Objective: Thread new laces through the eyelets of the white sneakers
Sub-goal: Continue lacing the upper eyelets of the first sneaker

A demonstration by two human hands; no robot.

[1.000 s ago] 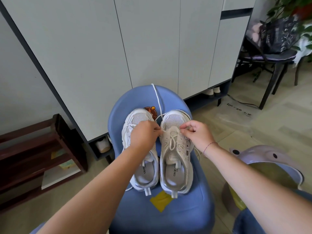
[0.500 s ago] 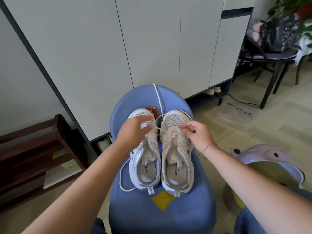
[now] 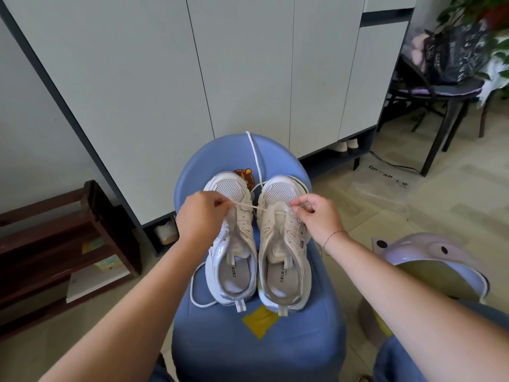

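Two white sneakers stand side by side, toes away from me, on a blue stool (image 3: 259, 348). My left hand (image 3: 202, 216) hovers over the left sneaker (image 3: 234, 260) and pinches one end of a cream lace (image 3: 252, 207). The lace runs taut to the right sneaker (image 3: 281, 244), near its toe-end eyelets. My right hand (image 3: 316, 213) pinches the other part of the lace over the right sneaker's eyelets. A second white lace (image 3: 254, 153) trails over the stool's far edge, and a loop of it lies left of the left sneaker's heel.
A grey cabinet (image 3: 220, 64) stands right behind the stool. A dark wooden shoe rack (image 3: 68, 244) is at the left. A lilac plastic stool (image 3: 429, 257) sits at the right, a black chair with a bag (image 3: 446, 64) farther back right. A yellow sticker (image 3: 260, 321) marks the blue stool.
My left hand has pulled leftward away from the right sneaker, drawing the lace out taut. The criss-crossed lace on the right sneaker has come loose. My right hand stays over the eyelets.
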